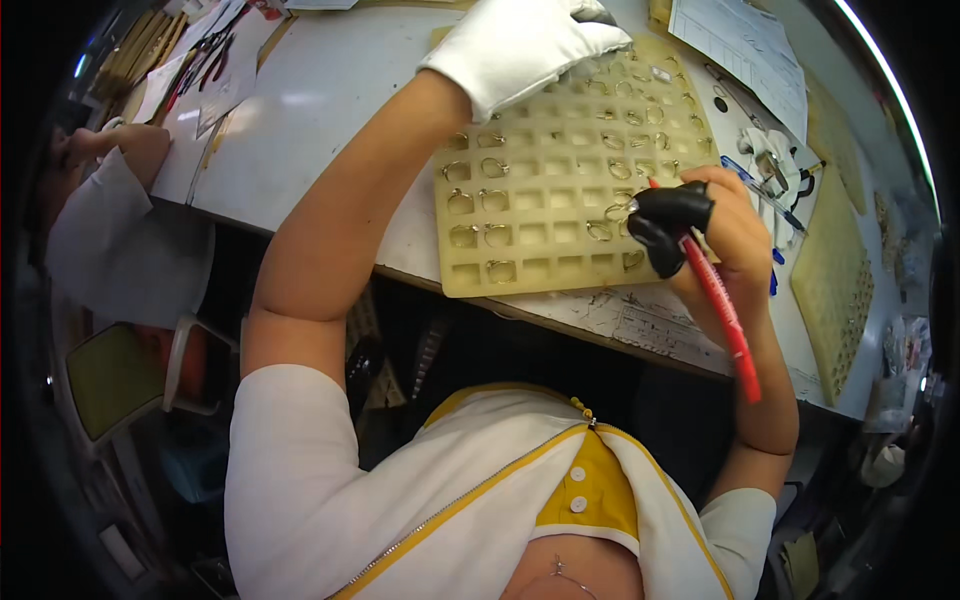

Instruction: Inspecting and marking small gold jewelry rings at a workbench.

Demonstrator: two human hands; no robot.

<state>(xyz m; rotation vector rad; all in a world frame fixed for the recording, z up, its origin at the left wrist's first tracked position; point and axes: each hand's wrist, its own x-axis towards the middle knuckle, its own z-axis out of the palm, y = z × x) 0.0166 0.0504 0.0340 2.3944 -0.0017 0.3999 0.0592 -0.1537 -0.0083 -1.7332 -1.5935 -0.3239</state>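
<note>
A pale yellow tray (535,291) of square pockets lies on the table in front of me, with rings in many of its pockets. My left hand (520,50), in a white glove, reaches over the tray's far left part. Its thumb stretches to the right, while the other fingers are mostly cut off by the picture's upper edge. Black finger covers sit on the fingertips of my right hand (715,230), which grips a red pen (722,315) slantwise. Just by those fingertips is a ring (618,211) at its pocket; whether they touch it I cannot tell.
Paper sheets (740,60) lie at the back right. Pens (765,190), a white cloth (785,160) and another yellow tray (835,280) are along the right side. Pliers (215,55) lie at the far left, where another person's arm (135,150) rests near the table (320,110).
</note>
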